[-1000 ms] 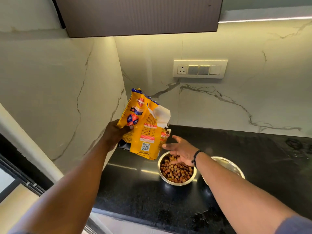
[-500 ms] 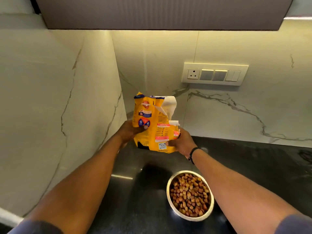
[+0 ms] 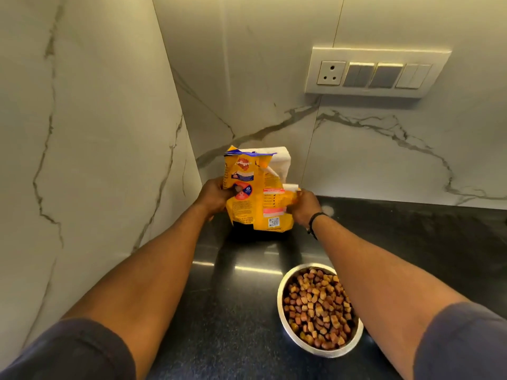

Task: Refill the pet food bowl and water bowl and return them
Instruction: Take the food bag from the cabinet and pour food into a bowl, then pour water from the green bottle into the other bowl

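The left hand (image 3: 215, 194) grips the left edge of the yellow pet food bag (image 3: 256, 193), its thumb lying across the printed front and the fingers curled round behind. The right hand (image 3: 304, 205) grips the opposite edge of the bag, fingers curled over the crumpled right side; a dark band (image 3: 315, 223) circles that wrist. Between the two hands the bag stands upright in the corner where the two marble walls meet, its base down at the black worktop (image 3: 219, 311), though whether it rests fully there cannot be told. The bag's torn top is open, with a white inner flap folded back behind the yellow front.

Nearer the camera and to the right, the steel food bowl (image 3: 282, 322) sits on the worktop, filled close to the rim with brown kibble (image 3: 318, 305). The right forearm passes over its right side and hides part of the rim. The bowl lies well apart from the bag. Both arms wear short dark sleeves (image 3: 76, 352).

On the back wall (image 3: 274, 64), above and to the right of the bag, is a white switch plate (image 3: 375, 71) with one socket and three switches.
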